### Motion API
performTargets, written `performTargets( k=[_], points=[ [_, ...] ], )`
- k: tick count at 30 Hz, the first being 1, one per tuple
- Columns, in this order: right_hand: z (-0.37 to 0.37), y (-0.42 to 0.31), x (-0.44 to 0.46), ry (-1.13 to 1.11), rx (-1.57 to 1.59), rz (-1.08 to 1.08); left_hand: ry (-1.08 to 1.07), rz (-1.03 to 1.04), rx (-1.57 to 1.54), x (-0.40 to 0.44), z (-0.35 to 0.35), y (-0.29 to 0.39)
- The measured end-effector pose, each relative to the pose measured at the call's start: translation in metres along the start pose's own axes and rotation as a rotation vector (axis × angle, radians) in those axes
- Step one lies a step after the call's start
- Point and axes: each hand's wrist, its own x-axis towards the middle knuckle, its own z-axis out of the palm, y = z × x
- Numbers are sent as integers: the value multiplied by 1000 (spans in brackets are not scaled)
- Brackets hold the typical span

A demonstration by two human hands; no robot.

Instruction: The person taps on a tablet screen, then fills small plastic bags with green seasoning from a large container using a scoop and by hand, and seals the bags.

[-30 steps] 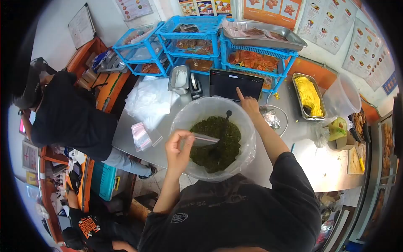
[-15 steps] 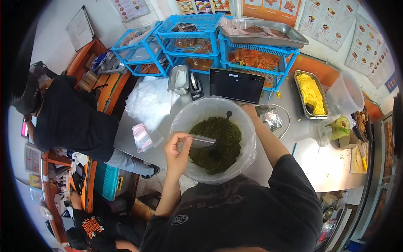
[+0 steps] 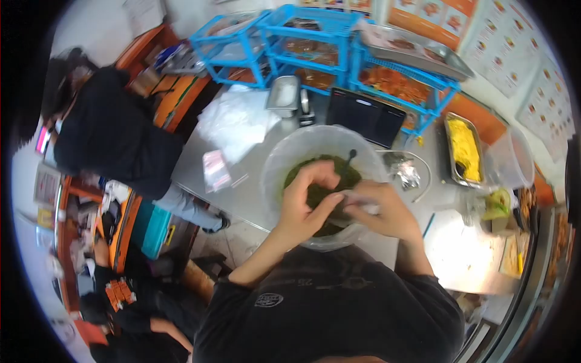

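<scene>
A large translucent bucket lined with clear plastic stands at the table's near edge, holding a dark green chopped mixture. From the mixture sticks up the dark handle of a spoon or ladle. Above it, a small clear zip bag is pinched between my two hands. My left hand has its thumb at the bag's left edge, its fingers curled. My right hand grips the bag from the right, blurred by motion. Left of the bucket lies a stack of similar zip bags.
Behind the bucket are a tablet, a metal tin, white plastic bags and blue tiered racks. A tray of yellow food sits at right. At left, a person in black stands; another is below.
My right hand has come from the bucket's far right rim to the zip bag. My left hand has moved right with the bag. The view has shifted, so the table appears further right.
</scene>
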Motion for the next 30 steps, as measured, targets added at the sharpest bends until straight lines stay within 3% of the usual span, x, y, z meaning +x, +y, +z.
performTargets(
  k=[1,3,6,8,9,10,13,15,20,23,24,26,29,30],
  points=[
    [-3,-5,-3,117,27,58,57,-11,-78,1,0,3],
    [-14,3,-10,308,-32,77,129,-306,-235,-5,-18,2],
    [-41,12,-10,534,-200,131,72,251,385,-8,-76,-34],
    [-50,7,-5,625,-397,206,406,118,423,-1,-109,-49],
    [-56,5,-5,681,-505,256,548,-44,517,2,-131,-69],
    [-58,6,-6,712,-452,226,596,-108,784,-1,-157,-105],
    [-61,3,-13,810,-362,209,555,-255,1334,-30,-208,-217],
    [-63,4,-21,862,-328,218,354,-238,1595,-53,-227,-266],
    [-74,19,-55,1022,-325,363,186,-347,1642,-56,-224,-277],
    [-83,65,-86,1127,-358,488,175,-464,1473,-41,-220,-255],
    [-85,87,-99,1149,-373,550,178,-242,1370,-47,-243,-278],
    [-89,113,-123,1105,-423,789,358,-209,962,-31,-238,-263],
    [-82,147,-151,1012,-660,843,562,-243,237,-2,-214,-199],
    [-72,161,-157,1093,-942,569,555,-221,208,8,-201,-167]
  ],
)
